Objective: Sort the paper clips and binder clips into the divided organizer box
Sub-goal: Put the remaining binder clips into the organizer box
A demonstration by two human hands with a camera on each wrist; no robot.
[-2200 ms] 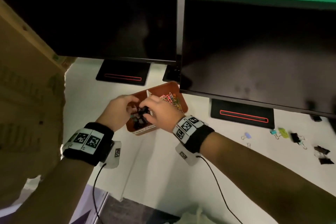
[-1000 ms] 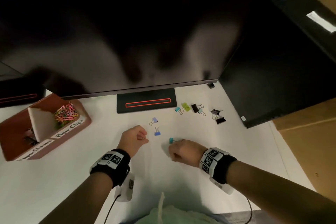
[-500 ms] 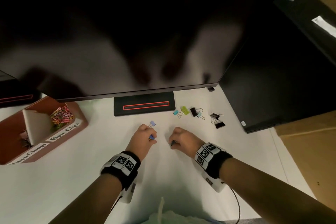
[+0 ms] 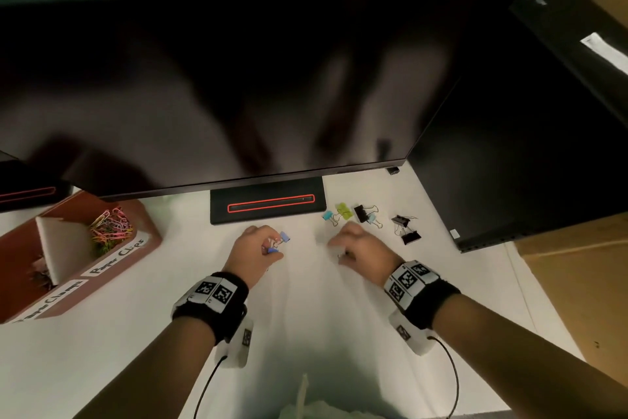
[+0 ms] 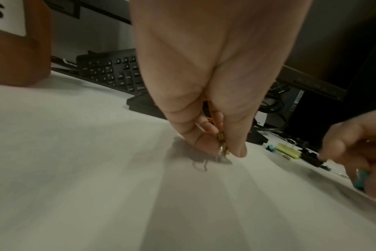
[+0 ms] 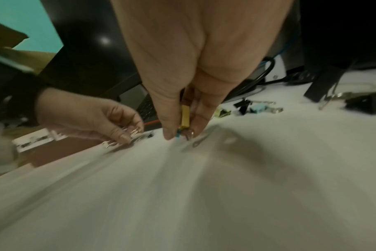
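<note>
- The left hand (image 4: 255,250) pinches small blue binder clips (image 4: 284,237) by their wire handles, low over the white table (image 4: 306,316); held so thinly, one could swing loose on the way across.
- The right hand (image 4: 360,247) is curled round a teal clip (image 5: 360,182), mostly hidden.
- Further right, loose binder clips (image 4: 360,213) remain unsorted.
- The organizer box (image 4: 102,276) sits far left, well apart.
- The monitor stand (image 4: 268,204) and monitor (image 4: 238,78) crowd the far side.

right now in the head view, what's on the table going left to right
organizer box → left hand holding blue binder clips → right hand → black binder clips
</note>
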